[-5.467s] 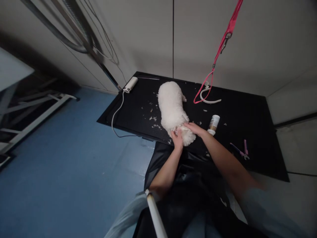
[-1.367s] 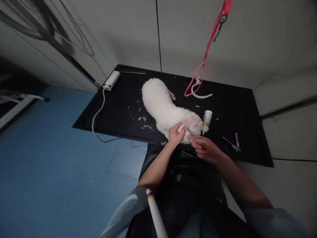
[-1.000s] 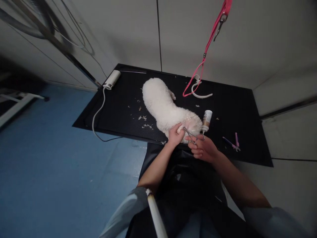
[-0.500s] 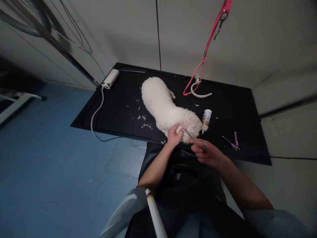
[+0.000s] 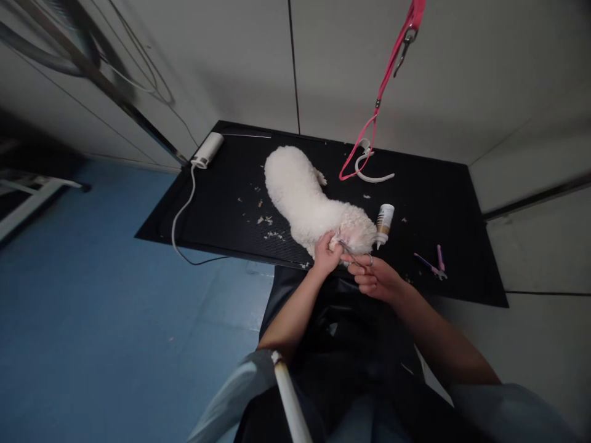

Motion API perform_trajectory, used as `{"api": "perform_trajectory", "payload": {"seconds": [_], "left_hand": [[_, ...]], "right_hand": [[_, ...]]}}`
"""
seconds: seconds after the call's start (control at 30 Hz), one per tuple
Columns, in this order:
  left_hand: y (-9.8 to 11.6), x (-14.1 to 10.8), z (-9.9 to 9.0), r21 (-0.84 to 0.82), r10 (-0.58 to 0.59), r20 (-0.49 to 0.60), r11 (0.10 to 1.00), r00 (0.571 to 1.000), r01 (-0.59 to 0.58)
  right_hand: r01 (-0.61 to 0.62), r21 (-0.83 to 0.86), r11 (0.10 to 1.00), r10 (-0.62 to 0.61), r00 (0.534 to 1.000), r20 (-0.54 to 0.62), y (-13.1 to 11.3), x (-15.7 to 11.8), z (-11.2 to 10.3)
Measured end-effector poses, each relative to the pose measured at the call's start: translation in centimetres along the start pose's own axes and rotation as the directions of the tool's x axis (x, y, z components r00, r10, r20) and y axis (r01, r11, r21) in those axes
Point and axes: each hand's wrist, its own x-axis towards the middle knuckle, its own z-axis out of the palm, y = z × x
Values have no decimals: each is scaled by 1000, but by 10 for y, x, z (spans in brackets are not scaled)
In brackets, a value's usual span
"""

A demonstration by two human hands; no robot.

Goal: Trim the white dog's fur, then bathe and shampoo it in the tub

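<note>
The left hand [image 5: 325, 255] is pinching a curly white dog [image 5: 300, 191] at its fluffy head, and the dog is resting on the ribbed black tabletop [image 5: 221, 191]; the right hand [image 5: 377, 278] is gripping a slender, ring-handled metal tool [image 5: 349, 250]. A cylindrical bottle [image 5: 384, 223] is lying nearby.

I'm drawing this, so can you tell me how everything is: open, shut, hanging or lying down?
White dog: body curved
Left hand: gripping the dog
Right hand: holding metal tool
Metal tool: jaws too small to tell
Bottle: lying on its side
Pink-handled pliers: handles spread open
Pink leash: hanging
Corded device: lying down
Hair bits: scattered
</note>
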Motion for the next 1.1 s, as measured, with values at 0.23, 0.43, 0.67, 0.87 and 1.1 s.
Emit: {"api": "perform_trajectory", "payload": {"seconds": [0.23,0.43,0.67,0.87,1.1], "left_hand": [[8,-2,-5,81,86,24,993,996,-88],[7,-1,-6,79,95,49,992,994,-99],[15,8,-6,73,56,17,996,998,-57],[19,4,-1,33,32,-2,999,999,-32],[22,3,8,-43,-40,39,998,998,41]], "right_hand": [[70,-44,997,-74,993,-87,8,-13,5],[122,-40,992,-126,988,-90,16,-37,7],[5,74,997,-16,990,141,11,-32,-1],[-9,64,998,1,991,136,2,-20,0],[47,-18,999,-48,998,-39,-1,-14,12]]}}
